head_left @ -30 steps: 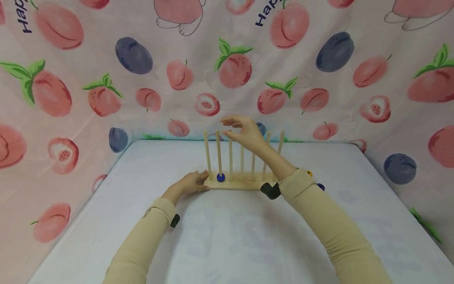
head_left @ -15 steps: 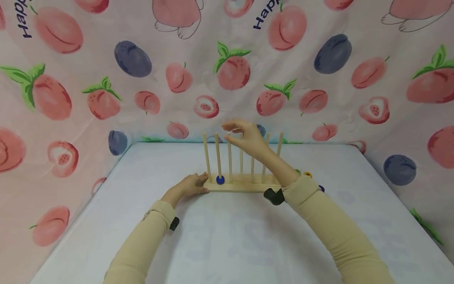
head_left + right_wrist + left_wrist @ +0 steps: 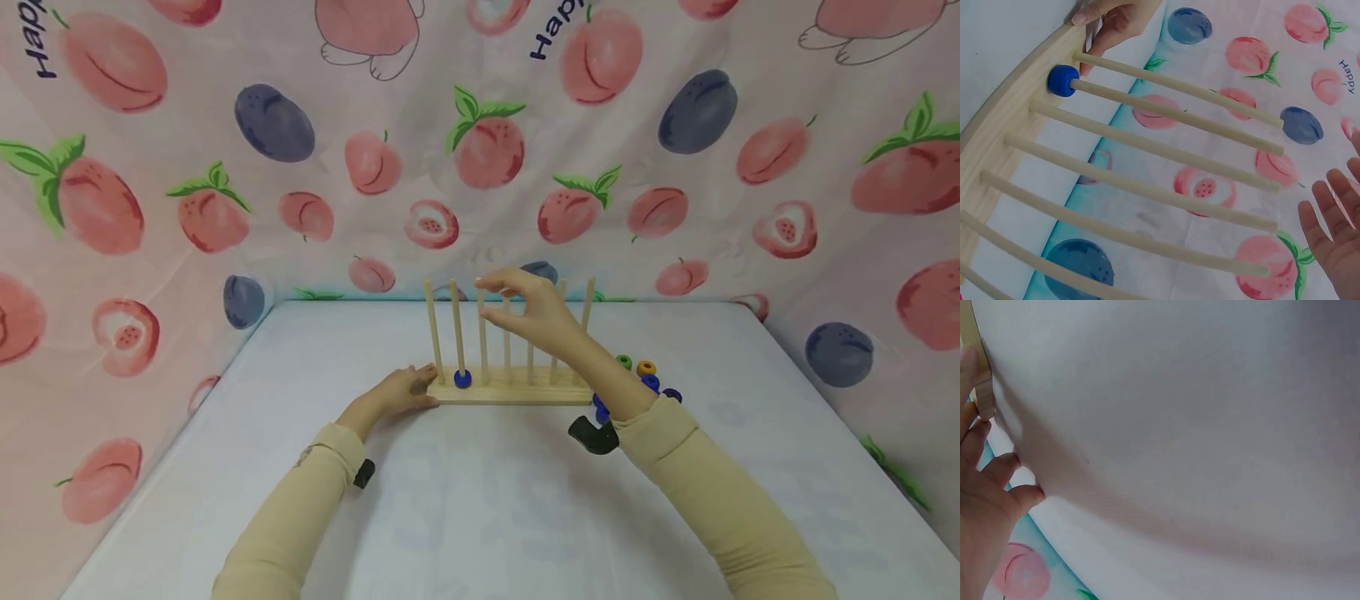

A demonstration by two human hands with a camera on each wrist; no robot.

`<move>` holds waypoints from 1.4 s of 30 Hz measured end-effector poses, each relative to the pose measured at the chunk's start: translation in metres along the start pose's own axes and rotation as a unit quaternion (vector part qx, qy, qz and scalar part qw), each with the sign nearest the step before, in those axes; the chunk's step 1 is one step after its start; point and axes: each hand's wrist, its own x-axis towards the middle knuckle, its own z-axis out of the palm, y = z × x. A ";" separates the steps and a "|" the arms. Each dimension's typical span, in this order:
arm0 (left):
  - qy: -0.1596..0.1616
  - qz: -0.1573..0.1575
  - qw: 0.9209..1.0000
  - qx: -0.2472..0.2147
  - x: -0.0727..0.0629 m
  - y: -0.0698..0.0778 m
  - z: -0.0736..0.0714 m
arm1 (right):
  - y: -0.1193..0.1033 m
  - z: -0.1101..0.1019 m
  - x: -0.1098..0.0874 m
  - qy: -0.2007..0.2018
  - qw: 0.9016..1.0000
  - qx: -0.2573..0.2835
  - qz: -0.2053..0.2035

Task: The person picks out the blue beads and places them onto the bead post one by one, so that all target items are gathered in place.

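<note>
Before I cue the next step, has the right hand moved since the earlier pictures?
Yes: the right hand has shifted down and slightly right in the head view, against the leftmost wooden peg.

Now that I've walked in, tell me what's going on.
A person's left hand holds the left end of a pale wooden rack with upright round wooden pegs. The right hand is raised near the peg tops, with nothing visible in it. One round blue bead sits at the base of the second peg from the left. More small blue, green and orange beads lie on the white table near the rack's right end.
</note>
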 end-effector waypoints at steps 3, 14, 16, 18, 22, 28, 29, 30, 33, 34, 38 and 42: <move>-0.007 0.004 1.000 0.006 0.000 0.001 0.000 | 0.001 -0.002 -0.009 -0.016 1.000 -0.006 -0.013; -0.012 0.043 0.998 0.034 0.001 0.000 -0.005 | 0.013 -0.015 -0.041 -0.051 0.998 -0.034 -0.035; -0.006 0.050 0.998 0.033 0.000 -0.001 -0.006 | 0.016 -0.018 -0.045 -0.054 0.998 -0.029 -0.031; -0.004 0.051 0.998 0.025 -0.001 -0.003 -0.005 | 0.021 -0.021 -0.049 -0.056 0.998 -0.025 -0.029; -0.007 0.049 0.999 0.011 -0.002 -0.004 -0.004 | 0.028 -0.026 -0.060 -0.054 0.998 -0.026 -0.028; -0.009 0.050 0.999 0.004 -0.001 0.000 -0.004 | 0.038 -0.034 -0.075 -0.038 0.998 -0.033 -0.024; -0.010 0.048 0.999 0.004 -0.001 0.001 -0.004 | 0.040 -0.035 -0.077 -0.036 0.999 -0.034 -0.020; -0.011 0.049 0.999 0.006 -0.001 0.001 -0.004 | 0.042 -0.036 -0.080 -0.034 0.999 -0.038 -0.013; -0.019 0.045 0.999 0.004 0.001 0.002 -0.003 | 0.047 -0.039 -0.086 -0.030 0.999 -0.032 0.011; -0.021 0.042 0.999 0.005 0.001 0.002 -0.003 | 0.049 -0.040 -0.088 -0.029 0.999 -0.030 0.018; -0.023 0.030 0.999 0.008 0.004 0.001 -0.004 | 0.057 -0.043 -0.091 -0.034 0.999 -0.031 0.027; -0.019 0.018 1.000 0.003 0.004 0.000 -0.005 | 0.061 -0.047 -0.094 -0.042 0.998 -0.044 0.031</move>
